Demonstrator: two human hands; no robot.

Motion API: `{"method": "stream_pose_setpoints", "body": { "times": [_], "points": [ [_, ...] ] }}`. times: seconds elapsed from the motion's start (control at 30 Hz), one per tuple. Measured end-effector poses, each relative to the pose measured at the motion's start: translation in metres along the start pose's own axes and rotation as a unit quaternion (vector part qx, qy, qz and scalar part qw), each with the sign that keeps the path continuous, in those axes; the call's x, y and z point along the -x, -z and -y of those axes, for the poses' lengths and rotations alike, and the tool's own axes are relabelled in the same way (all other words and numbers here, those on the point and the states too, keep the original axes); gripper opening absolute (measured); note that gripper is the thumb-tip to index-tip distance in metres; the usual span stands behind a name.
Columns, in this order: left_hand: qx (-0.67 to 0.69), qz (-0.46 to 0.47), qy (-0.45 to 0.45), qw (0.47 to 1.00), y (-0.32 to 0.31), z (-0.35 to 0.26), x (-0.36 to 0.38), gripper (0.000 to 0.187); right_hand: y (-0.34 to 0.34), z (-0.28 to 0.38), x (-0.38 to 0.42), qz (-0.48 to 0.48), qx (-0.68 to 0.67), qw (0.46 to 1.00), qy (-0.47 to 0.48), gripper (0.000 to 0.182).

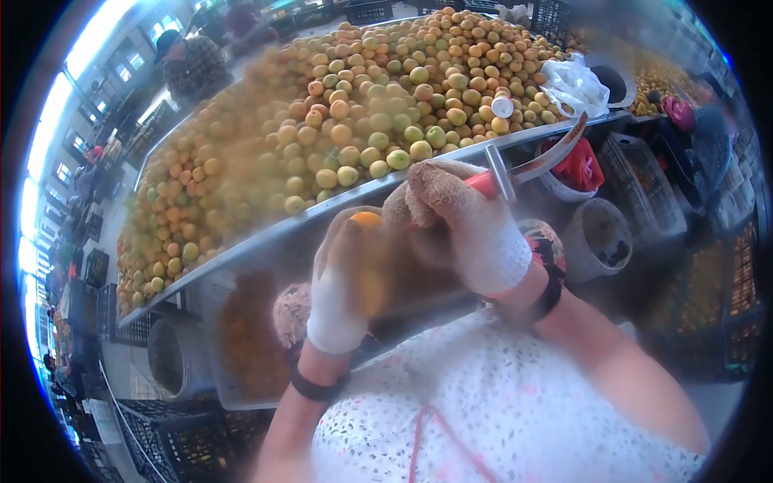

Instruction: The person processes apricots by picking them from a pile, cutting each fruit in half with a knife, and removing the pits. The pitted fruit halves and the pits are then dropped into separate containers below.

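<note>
My left hand, in a white and tan work glove, is closed around an orange apricot, most of it hidden by the glove. Close beside it, my gloved right hand has its fingers curled shut on the red handle of a curved knife. The tool's metal crosspiece and rusty curved blade point away to the upper right, over the table edge. Haze on the lens blurs the gap between my hands.
A metal-edged table heaped with apricots lies ahead. On it are a white plastic bag and a round white lid. Buckets and a crate stand right; a tub of apricots sits lower left. A person is across the table.
</note>
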State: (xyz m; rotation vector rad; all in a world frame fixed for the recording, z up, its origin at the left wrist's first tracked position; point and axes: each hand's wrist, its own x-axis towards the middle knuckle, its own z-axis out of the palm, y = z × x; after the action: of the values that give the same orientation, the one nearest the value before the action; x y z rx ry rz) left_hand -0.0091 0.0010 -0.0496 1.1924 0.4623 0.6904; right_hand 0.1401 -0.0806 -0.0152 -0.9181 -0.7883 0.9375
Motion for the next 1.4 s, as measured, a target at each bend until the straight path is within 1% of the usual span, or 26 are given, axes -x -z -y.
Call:
{"method": "stream_pose_setpoints", "body": {
  "times": [0.1, 0.13, 0.2, 0.33, 0.4, 0.43, 0.5, 0.53, 0.57, 0.63, 0.67, 0.7, 0.73, 0.77, 0.8, 0.83, 0.87, 0.9, 0.97, 1.03, 1.07, 1.13, 1.2, 1.27, 1.37, 1.4],
  "points": [
    [0.002, 0.013, 0.021, 1.0, -0.002, -0.004, 0.001, 0.037, 0.0, 0.0, 0.001, -0.03, 0.005, 0.998, -0.047, 0.036],
    [0.003, 0.013, 0.021, 1.0, -0.005, -0.007, 0.001, 0.037, 0.005, -0.004, -0.002, -0.03, 0.006, 0.998, -0.048, 0.036],
    [0.129, 0.005, 0.067, 0.989, -0.01, -0.011, 0.003, 0.037, 0.016, -0.02, -0.01, -0.028, -0.128, 0.989, -0.073, 0.037],
    [0.183, 0.008, 0.051, 0.982, -0.004, 0.003, -0.002, 0.038, 0.013, -0.017, -0.009, -0.04, -0.126, 0.989, -0.06, 0.038],
    [0.113, 0.012, 0.06, 0.992, 0.004, 0.007, -0.009, 0.038, 0.002, 0.0, -0.002, -0.031, 0.017, 0.998, -0.051, 0.037],
    [0.114, 0.014, 0.063, 0.991, 0.003, 0.006, -0.009, 0.038, 0.0, -0.006, -0.001, -0.035, 0.018, 0.998, -0.052, 0.037],
    [-0.037, 0.013, 0.016, 0.999, -0.001, 0.0, -0.008, 0.039, -0.003, -0.023, -0.003, -0.046, 0.13, 0.984, 0.109, 0.034],
    [-0.023, 0.021, 0.032, 0.999, 0.0, -0.001, -0.007, 0.041, 0.0, -0.009, -0.004, -0.005, 0.158, 0.984, 0.079, 0.031],
    [-0.023, 0.021, 0.032, 0.999, 0.004, -0.002, -0.007, 0.041, 0.005, -0.008, -0.004, -0.005, 0.157, 0.984, 0.078, 0.031],
    [0.05, 0.08, 0.052, 0.994, 0.01, -0.003, -0.006, 0.037, 0.01, -0.009, -0.004, -0.011, 0.006, 0.999, -0.034, 0.035],
    [0.051, 0.078, 0.052, 0.994, 0.008, -0.001, -0.003, 0.037, 0.012, -0.014, -0.004, 0.003, -0.048, 0.998, -0.032, 0.037],
    [0.072, 0.063, 0.061, 0.994, 0.003, 0.001, -0.002, 0.04, 0.012, -0.017, -0.004, 0.003, -0.048, 0.998, -0.034, 0.037],
    [0.092, 0.049, 0.068, 0.992, 0.0, 0.002, 0.0, 0.044, 0.012, -0.019, -0.004, -0.019, -0.087, 0.994, -0.056, 0.037],
    [0.092, 0.049, 0.068, 0.992, -0.002, 0.003, 0.0, 0.044, 0.012, -0.02, -0.005, -0.041, -0.127, 0.988, -0.078, 0.037],
    [0.124, 0.048, 0.072, 0.989, -0.002, 0.006, 0.0, 0.044, 0.012, -0.022, -0.006, -0.041, -0.127, 0.988, -0.077, 0.037],
    [0.156, 0.047, 0.075, 0.984, -0.003, 0.008, -0.001, 0.045, 0.012, -0.023, -0.007, -0.052, -0.162, 0.982, -0.086, 0.036],
    [0.155, 0.047, 0.074, 0.984, -0.003, 0.009, -0.001, 0.045, 0.012, -0.024, -0.007, -0.062, -0.196, 0.974, -0.096, 0.035],
    [0.173, 0.053, 0.081, 0.98, -0.003, 0.01, -0.001, 0.044, 0.011, -0.025, -0.008, -0.06, -0.196, 0.974, -0.095, 0.035],
    [0.189, 0.057, 0.088, 0.976, -0.001, 0.015, 0.0, 0.043, 0.01, -0.026, -0.007, -0.091, -0.204, 0.97, -0.095, 0.034],
    [0.295, 0.023, 0.148, 0.944, 0.002, 0.022, -0.001, 0.041, 0.01, -0.023, -0.006, -0.087, -0.196, 0.971, -0.104, 0.033],
    [0.295, 0.022, 0.148, 0.944, 0.0, 0.022, -0.001, 0.041, 0.009, -0.022, -0.005, -0.084, -0.188, 0.972, -0.113, 0.032],
    [0.345, 0.042, 0.158, 0.924, -0.006, 0.022, -0.001, 0.042, 0.008, -0.027, -0.004, -0.096, -0.178, 0.974, -0.102, 0.029],
    [0.339, 0.041, 0.154, 0.927, -0.006, 0.026, -0.003, 0.042, 0.008, -0.027, -0.003, -0.11, -0.167, 0.976, -0.09, 0.03],
    [0.326, 0.038, 0.147, 0.933, -0.004, 0.033, -0.006, 0.043, 0.012, -0.024, -0.003, -0.105, -0.202, 0.963, -0.145, 0.031],
    [0.314, 0.034, 0.139, 0.939, -0.001, 0.036, -0.009, 0.043, 0.017, -0.031, -0.006, -0.127, -0.218, 0.957, -0.142, 0.032],
    [0.304, 0.049, 0.144, 0.941, 0.0, 0.035, -0.008, 0.043, 0.017, -0.032, -0.006, -0.126, -0.218, 0.957, -0.143, 0.032]
  ]
}}
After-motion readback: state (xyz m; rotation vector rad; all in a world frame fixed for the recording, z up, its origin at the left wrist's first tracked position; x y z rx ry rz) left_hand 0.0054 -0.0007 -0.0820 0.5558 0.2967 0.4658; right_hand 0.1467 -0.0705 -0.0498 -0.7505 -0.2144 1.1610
